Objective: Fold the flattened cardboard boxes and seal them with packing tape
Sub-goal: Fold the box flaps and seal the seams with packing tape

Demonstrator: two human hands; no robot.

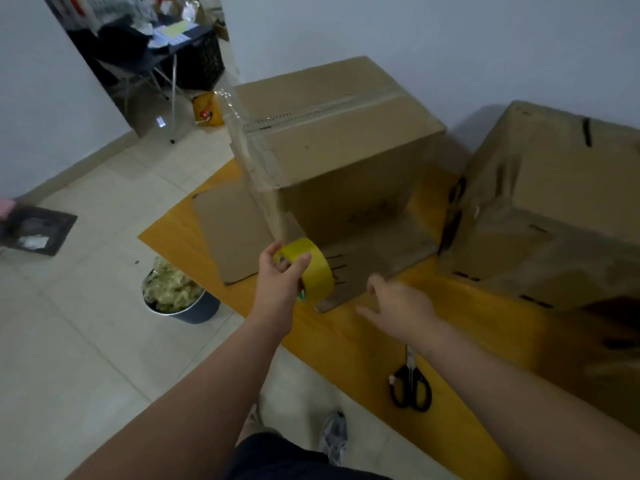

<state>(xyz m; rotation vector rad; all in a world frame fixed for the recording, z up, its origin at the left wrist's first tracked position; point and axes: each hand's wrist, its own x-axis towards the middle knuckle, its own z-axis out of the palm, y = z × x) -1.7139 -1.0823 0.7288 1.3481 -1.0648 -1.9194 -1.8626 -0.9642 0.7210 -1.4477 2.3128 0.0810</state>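
A folded cardboard box (346, 140) stands on a yellow table (398, 341), with clear tape along its top seam. My left hand (282, 282) grips a yellow roll of packing tape (313, 271) just in front of the box's near left corner. A long strip of clear tape (249, 161) runs from the roll up past that corner, and its loose end stands above the box top. My right hand (398, 308) hovers open to the right of the roll, over a flat cardboard sheet (242, 233) lying under the box. A second cardboard box (547, 209) stands at the right.
Black and yellow scissors (412, 384) lie on the table near its front edge, under my right forearm. A bucket (180, 296) filled with crumpled tape stands on the tiled floor to the left of the table. A white wall is behind the boxes.
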